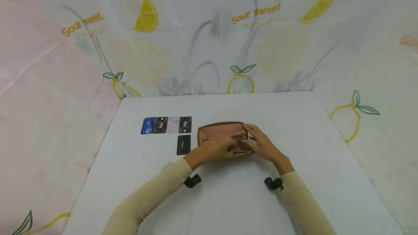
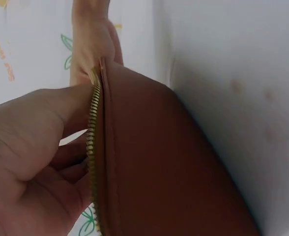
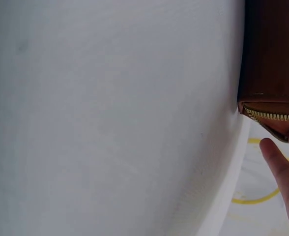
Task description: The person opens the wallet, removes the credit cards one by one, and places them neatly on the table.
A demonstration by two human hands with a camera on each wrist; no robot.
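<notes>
An unzipped brown zip-around wallet (image 1: pixel 218 129) stands open on the white table, its pink lining and inner dividers facing up. My left hand (image 1: pixel 218 147) reaches over its front edge, with the fingertips down in the pockets. In the left wrist view, the thumb of my left hand (image 2: pixel 31 142) lies by the gold zipper (image 2: pixel 91 132) and the other fingers curl inward; whatever they touch is hidden. At the wallet's right end, my right hand (image 1: pixel 263 145) holds the side with spread thumb and fingers. Pale card edges (image 1: pixel 242 152) show in the front pocket.
Left of the wallet, a blue card (image 1: pixel 148 125), a black Vip card (image 1: pixel 160 125), a pinkish card (image 1: pixel 173 124) and another black Vip card (image 1: pixel 185 124) lie in a row. Below them lies a dark card (image 1: pixel 183 145). A lemon-print cloth (image 1: pixel 183 46) hangs behind the table.
</notes>
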